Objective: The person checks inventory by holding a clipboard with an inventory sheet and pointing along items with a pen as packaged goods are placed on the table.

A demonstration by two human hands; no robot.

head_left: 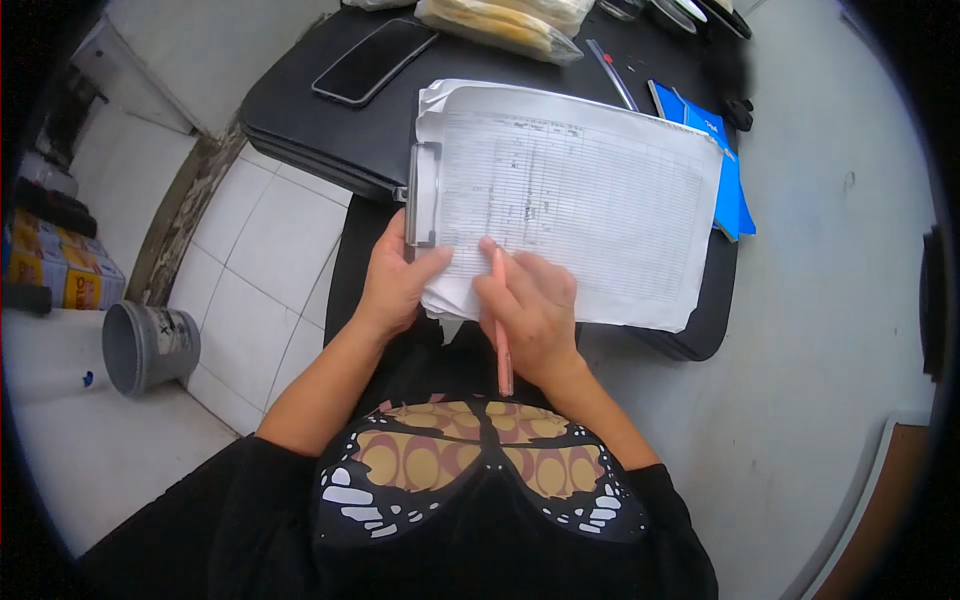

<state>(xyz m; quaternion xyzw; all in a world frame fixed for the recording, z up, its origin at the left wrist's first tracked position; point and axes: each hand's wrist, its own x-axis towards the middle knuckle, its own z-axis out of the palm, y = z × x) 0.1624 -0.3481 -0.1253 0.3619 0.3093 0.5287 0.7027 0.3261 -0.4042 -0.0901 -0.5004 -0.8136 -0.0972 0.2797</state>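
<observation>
White sheets (620, 200) | closely ruled, dark-marked | metal clip (424, 193) | pink pen (503, 350)

1. The room is apparently serving as a small office corner; its exact kind is staying unclear.
2. A clip (424, 195) is holding sheets (620, 200) bearing a ruled, partly filled table of entries.
3. A pen (502, 335), blue booklets (737, 215) and a phone (375, 62) are indicating paperwork at a black desk (290, 112).
4. White tiles (265, 220) are covering the floor.
5. A bucket (165, 345) and printed cartons (70, 262) are standing at the left, suggesting utility or storage use.
</observation>
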